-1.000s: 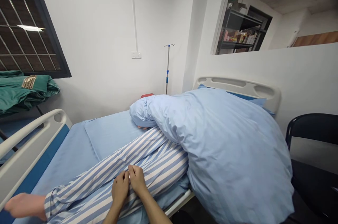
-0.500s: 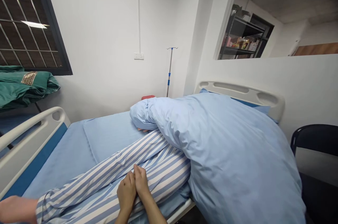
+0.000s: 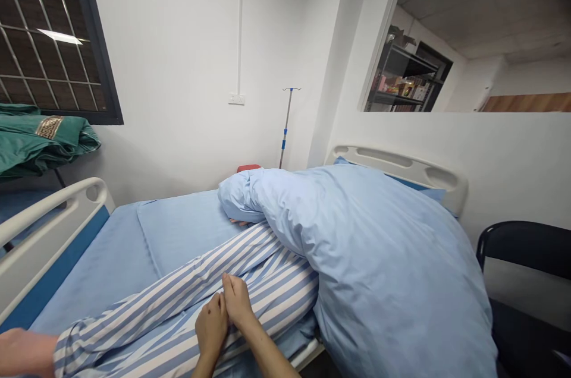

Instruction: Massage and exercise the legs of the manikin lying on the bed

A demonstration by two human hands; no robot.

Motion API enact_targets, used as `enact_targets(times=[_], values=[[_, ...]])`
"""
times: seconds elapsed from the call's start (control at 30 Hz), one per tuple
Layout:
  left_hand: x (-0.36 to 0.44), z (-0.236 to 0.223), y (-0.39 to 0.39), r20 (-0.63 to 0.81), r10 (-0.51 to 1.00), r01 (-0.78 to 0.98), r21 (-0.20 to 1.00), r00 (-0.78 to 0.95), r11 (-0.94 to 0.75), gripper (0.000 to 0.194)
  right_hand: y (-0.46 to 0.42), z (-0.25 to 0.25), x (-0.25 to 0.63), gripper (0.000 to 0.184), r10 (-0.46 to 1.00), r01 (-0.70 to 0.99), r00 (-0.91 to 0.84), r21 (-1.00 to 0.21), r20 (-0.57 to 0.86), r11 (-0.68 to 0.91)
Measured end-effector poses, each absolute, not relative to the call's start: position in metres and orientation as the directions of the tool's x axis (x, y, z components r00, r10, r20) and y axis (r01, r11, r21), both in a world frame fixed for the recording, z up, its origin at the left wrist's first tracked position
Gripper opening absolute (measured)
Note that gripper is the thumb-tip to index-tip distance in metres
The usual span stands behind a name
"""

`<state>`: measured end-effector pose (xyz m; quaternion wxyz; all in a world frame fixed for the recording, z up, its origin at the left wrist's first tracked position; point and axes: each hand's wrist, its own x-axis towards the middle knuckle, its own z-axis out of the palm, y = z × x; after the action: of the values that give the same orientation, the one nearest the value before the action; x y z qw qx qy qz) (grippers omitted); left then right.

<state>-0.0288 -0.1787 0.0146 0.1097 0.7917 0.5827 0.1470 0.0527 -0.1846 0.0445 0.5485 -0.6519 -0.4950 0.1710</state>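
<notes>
My left hand (image 3: 211,324) is curled into a fist over the blue-and-white striped trousers (image 3: 272,292) of someone lying on the bed. Right beside it, my right hand (image 3: 237,301) is also a fist, slightly higher, the two seeming to touch. Both are over the nearer leg, around the knee or thigh; nothing shows in either hand, though their undersides are hidden. A light blue quilt (image 3: 370,247) covers the person's upper body. At the left edge, a bare foot (image 3: 27,351) sticks out of the trouser leg.
The bed has a pale footboard (image 3: 57,211) at left and a headboard (image 3: 397,161) at right. A drip stand (image 3: 285,128) rises behind it. A dark chair (image 3: 526,241) stands at right. Green cloth (image 3: 49,140) lies beneath the barred window (image 3: 44,39).
The camera view has tilted and shifted slightly. My right fist has risen a little relative to my left one, which stays low over the striped leg. The quilt and the lying person look unchanged.
</notes>
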Motion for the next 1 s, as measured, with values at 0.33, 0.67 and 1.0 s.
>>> enact_targets(times=[0.33,0.67,1.0], values=[[-0.024,0.016,-0.179,0.079,0.928,0.881,0.295,0.364,-0.371,0.035,-0.199,0.015,0.069,0.048,0.824,0.628,0.425,-0.777,0.374,0.029],[-0.026,0.013,-0.174,0.113,0.898,0.833,0.340,0.425,-0.437,0.029,-0.199,0.017,0.070,0.049,0.808,0.610,0.451,-0.792,0.380,0.032],[0.011,0.036,-0.172,0.150,0.978,0.408,0.891,0.145,-0.197,0.041,-0.193,0.019,0.081,0.043,0.820,0.207,0.494,-0.955,0.290,0.213]])
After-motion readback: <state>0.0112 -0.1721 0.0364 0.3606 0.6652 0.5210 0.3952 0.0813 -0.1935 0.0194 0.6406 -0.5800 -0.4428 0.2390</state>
